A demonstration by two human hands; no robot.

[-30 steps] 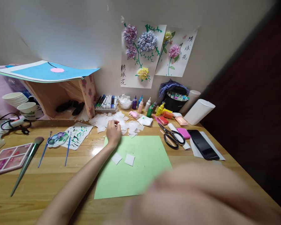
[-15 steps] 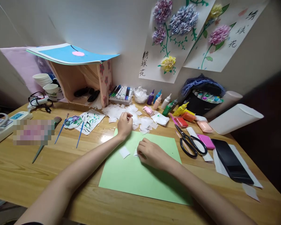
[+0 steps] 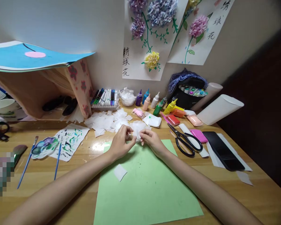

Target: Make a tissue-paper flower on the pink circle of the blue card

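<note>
My left hand [image 3: 120, 143] is over the far edge of a light green sheet of paper [image 3: 145, 187], its fingers curled and thumb bent inward. Facing it, my right hand [image 3: 153, 143] pinches a small piece of white tissue paper that blends into the white pieces behind. Whether my left fingers also grip tissue is hard to make out. One white paper square [image 3: 120, 172] lies on the green sheet, below my left hand. Just beyond both hands spreads a loose pile of white tissue pieces [image 3: 103, 122].
Black-handled scissors [image 3: 184, 140] and a black phone [image 3: 223, 151] lie to the right. Paint bottles [image 3: 158, 107], markers [image 3: 105, 97] and a bowl of tissue [image 3: 127, 97] line the wall. At left are paintbrushes [image 3: 58, 159], a paint palette [image 3: 44, 147] and a box [image 3: 77, 84].
My right hand has moved forward from the green sheet, taking one white piece off it. Both hands have come close together. The view has shifted left-to-right, and the sheet appears nearer.
</note>
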